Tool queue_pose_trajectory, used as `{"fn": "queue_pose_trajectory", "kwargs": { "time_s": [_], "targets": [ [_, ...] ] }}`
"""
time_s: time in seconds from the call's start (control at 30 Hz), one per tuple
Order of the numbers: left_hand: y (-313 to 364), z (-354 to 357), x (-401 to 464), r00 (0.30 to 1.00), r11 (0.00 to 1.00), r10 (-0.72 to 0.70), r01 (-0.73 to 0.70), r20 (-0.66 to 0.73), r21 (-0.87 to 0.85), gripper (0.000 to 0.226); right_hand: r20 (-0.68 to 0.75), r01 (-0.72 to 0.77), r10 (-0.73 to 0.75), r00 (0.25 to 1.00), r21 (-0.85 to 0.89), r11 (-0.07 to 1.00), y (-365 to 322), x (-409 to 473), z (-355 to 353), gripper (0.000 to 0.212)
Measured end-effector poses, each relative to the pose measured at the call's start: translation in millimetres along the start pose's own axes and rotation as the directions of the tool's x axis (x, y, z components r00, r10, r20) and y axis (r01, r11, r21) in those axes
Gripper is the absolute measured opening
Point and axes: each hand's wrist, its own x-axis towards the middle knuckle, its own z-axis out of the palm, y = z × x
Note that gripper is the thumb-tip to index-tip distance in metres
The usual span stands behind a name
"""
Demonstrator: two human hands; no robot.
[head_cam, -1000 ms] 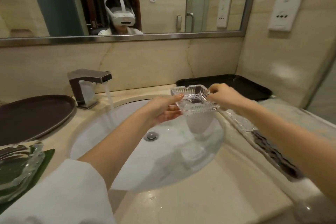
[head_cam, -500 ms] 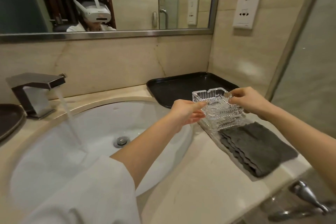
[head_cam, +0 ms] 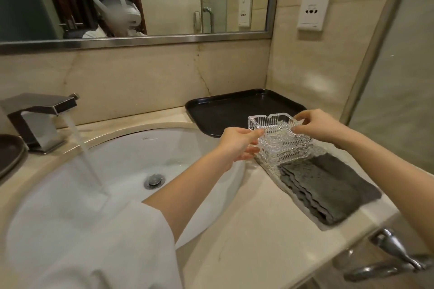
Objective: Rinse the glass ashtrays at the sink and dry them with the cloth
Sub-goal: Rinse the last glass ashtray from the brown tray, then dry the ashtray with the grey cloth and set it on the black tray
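Observation:
A square cut-glass ashtray is held upright between both hands, just over the far end of a dark grey cloth on the counter to the right of the sink. My left hand pinches its left rim with thumb and fingers. My right hand pinches the right rim. It looks stacked on or touching a second glass piece beneath; I cannot tell which. Water runs from the tap into the white sink.
A black rectangular tray sits behind the ashtray against the wall. A dark round plate lies at the left edge. A metal handle sticks out below the counter's front right. The wall and a glass panel close off the right side.
Both hands carried the ashtray from over the sink basin rightward to the cloth on the counter. My view swung right with it. The tap keeps running.

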Motion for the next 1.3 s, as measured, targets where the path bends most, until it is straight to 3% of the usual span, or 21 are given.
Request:
{"fn": "queue_pose_trajectory", "kwargs": {
  "time_s": [0.13,0.27,0.4,0.57,0.77,0.97,1.13,1.3],
  "targets": [
    [-0.3,-17.9,-3.9,0.995,0.996,0.055,-0.05,-0.081,0.07,0.034,-0.181,0.075,-0.094,0.979,-0.111,0.991,-21.8,-4.2,-1.5,0.036],
    [1.5,-56.2,-13.6,0.97,0.991,0.121,-0.107,-0.21,0.078,0.024,-0.207,0.258,-0.238,0.949,0.075,0.963,-73.0,-7.0,11.8,0.025],
    [-5.9,-109.5,-25.6,0.876,0.987,0.145,-0.095,-0.459,0.13,0.044,-0.059,0.347,-0.352,0.934,0.384,0.856,-138.9,-5.5,50.0,0.017],
    [-11.1,-176.4,-52.0,0.838,0.999,0.04,-0.051,-0.544,-0.005,0.04,0.185,0.195,-0.438,0.88,0.701,0.686,-225.8,-4.7,109.1,0.028],
    [-30.5,-236.2,-77.2,0.751,0.998,-0.019,-0.024,-0.66,-0.055,0.022,0.237,0.15,-0.485,0.842,0.76,0.632,-311.4,22.3,164.9,0.045],
    [-52.5,-273.9,-83.4,0.693,0.98,-0.167,0.036,-0.701,-0.197,0.017,0.316,0.026,-0.456,0.832,0.798,0.602,-372.8,57.8,205.8,0.036],
    [-59.8,-283.5,-82.1,0.709,0.968,-0.202,0.04,-0.676,-0.246,0.017,0.378,-0.021,-0.485,0.788,0.804,0.594,-391.8,66.4,225.8,0.026],
    [-57.9,-281.7,-80.9,0.745,0.968,-0.187,0.027,-0.641,-0.251,0.023,0.316,0.03,-0.508,0.801,0.827,0.561,-387.2,68.1,229.7,0.033]
  ]
}}
